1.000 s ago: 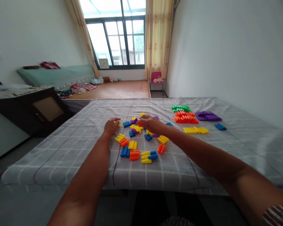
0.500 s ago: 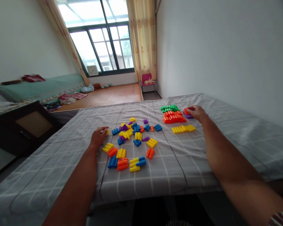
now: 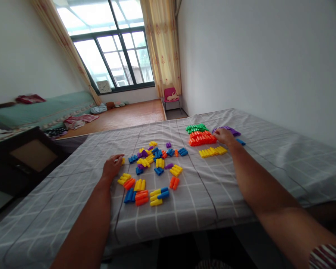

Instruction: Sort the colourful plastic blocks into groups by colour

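Observation:
My left hand (image 3: 113, 165) rests on the grey checked cloth at the left of a loose spread of coloured blocks, its fingers curled at a yellow piece (image 3: 123, 160). At the right end of the orange row (image 3: 202, 138), my right hand (image 3: 223, 135) has its fingertips together against an orange block. The green row (image 3: 196, 128) lies behind the orange one, and a yellow row (image 3: 213, 151) in front. Purple blocks (image 3: 233, 130) show behind my right hand, and a blue block (image 3: 240, 142) lies right of its wrist.
Yellow, blue, orange and purple blocks (image 3: 159, 163) are scattered mid-cloth, with more near the front edge. A white wall (image 3: 257, 63) borders the right side. Beyond the cloth are a wooden platform (image 3: 128, 114), a pink chair (image 3: 170, 93) and a dark cabinet (image 3: 30, 157).
My right hand has moved left from the purple blocks to the end of the orange row, bringing an orange block along. The view has shifted slightly; my left hand stays by the yellow piece.

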`<state>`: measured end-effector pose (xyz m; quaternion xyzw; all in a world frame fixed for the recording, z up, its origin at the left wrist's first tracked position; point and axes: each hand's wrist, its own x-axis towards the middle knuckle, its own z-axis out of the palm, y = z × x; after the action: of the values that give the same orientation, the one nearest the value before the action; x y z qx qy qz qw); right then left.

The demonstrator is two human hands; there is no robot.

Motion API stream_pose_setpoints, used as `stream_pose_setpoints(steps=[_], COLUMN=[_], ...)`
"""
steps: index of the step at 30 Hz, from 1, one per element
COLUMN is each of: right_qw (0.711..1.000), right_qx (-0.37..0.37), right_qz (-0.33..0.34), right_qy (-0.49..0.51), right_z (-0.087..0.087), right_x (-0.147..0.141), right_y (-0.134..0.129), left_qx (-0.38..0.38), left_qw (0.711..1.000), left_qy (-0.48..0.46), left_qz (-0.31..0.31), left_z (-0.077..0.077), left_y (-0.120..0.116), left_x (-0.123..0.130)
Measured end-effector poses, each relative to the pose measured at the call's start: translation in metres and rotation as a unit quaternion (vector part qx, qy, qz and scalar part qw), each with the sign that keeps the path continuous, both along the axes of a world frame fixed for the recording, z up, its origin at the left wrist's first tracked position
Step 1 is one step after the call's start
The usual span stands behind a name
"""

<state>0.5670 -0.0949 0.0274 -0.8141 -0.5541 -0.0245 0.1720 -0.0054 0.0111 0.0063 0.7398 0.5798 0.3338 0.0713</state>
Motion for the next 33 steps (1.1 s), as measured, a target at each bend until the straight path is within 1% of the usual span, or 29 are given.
stream_pose_setpoints(steps=[4,8,14,16,25,33], right_qw=[0.999,0.999,0.999,0.999,0.999,0.999], right_qx=[-0.014,-0.02,-0.001,0.003,-0.01,-0.002], right_qz=[-0.011,-0.009,0.027,0.028,0.015,0.027], right_qy=[-0.031,-0.035,0.022,0.031,0.038,0.034], right_z=[0.004,0.003,-0.001,-0.002,0.002,-0.001], right_x=[-0.001,0.0,-0.001,-0.002,-0.01,-0.012], right_y=[-0.001,0.0,0.0,-0.001,-0.003,-0.002], left_qx=[0.001,0.0,-0.002,-0.005,-0.007,-0.014], left_qw=[1.0,1.0,1.0,1.0,1.0,1.0], left_qy=[0.002,-0.001,-0.003,0.0,-0.014,-0.008], left_qz=[-0.002,0.0,-0.005,-0.005,-0.017,-0.021], left_z=[-0.001,-0.001,-0.001,-0.001,-0.003,-0.003], left_y=[0.001,0.001,0.001,0.001,0.002,0.003], left_x=[-0.001,-0.001,0.0,0.0,-0.001,-0.002])
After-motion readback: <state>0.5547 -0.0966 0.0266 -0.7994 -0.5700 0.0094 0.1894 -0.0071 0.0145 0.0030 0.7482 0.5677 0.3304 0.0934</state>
